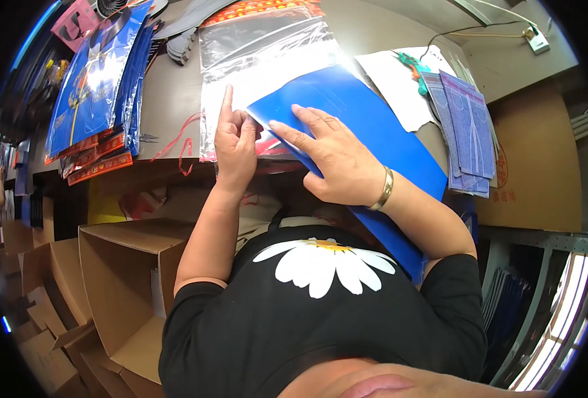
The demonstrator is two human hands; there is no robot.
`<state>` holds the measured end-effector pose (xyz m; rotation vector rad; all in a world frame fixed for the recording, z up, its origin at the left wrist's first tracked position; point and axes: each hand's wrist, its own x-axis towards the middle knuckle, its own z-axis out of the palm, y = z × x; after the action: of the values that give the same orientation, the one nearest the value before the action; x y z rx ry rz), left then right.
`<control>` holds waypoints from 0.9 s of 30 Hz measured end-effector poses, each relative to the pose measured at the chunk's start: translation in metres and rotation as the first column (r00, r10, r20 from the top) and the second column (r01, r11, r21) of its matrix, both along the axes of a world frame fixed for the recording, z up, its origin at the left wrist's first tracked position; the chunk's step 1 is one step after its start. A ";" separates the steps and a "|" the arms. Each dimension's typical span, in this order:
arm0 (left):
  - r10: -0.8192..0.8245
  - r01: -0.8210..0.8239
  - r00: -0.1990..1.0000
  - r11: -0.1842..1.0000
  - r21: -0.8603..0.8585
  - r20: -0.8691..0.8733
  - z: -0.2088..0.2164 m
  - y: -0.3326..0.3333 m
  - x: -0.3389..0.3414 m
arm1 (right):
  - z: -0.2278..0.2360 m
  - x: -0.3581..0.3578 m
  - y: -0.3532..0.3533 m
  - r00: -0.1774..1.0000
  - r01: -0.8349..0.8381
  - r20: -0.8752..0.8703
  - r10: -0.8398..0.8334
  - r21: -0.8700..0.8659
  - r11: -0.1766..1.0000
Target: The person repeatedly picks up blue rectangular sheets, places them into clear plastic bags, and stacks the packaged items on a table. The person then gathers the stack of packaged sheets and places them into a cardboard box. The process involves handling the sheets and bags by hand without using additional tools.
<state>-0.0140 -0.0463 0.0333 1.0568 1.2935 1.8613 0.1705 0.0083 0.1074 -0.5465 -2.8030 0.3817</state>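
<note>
A flat blue paper bag [367,126] lies slanted across the near table edge. Its upper corner sits at the mouth of a clear plastic sleeve [267,60] with a red strip along its top. My right hand [330,156] presses flat on the blue bag, fingers spread and pointing toward the sleeve. My left hand [235,142] rests on the sleeve's lower edge beside that corner, forefinger raised, the other fingers pinching the plastic. A gold bracelet circles my right wrist.
A pile of blue bags in sleeves [98,79] lies at the left of the table [174,93]. A stack of small bluish packets [466,126] and white paper [400,86] lie to the right. An open cardboard box [128,278] stands below left.
</note>
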 end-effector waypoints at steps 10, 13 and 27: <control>0.028 -0.027 1.000 0.988 0.150 -0.005 0.000 0.007 -0.026 | 0.005 -0.033 -0.004 0.995 0.058 0.053 -0.085 0.384 0.921; 0.068 -0.065 0.998 0.985 0.159 -0.015 0.002 0.010 -0.036 | 0.019 -0.042 0.003 0.993 0.030 0.100 -0.065 0.323 0.946; 0.155 -0.155 0.988 0.983 0.099 0.000 -0.011 0.016 0.005 | -0.008 -0.062 0.007 0.979 0.204 -0.080 -0.189 0.256 0.945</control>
<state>-0.0087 -0.0306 0.0218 1.0397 1.3331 2.0577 0.1088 0.0150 0.0990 -0.7318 -2.6556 -0.0171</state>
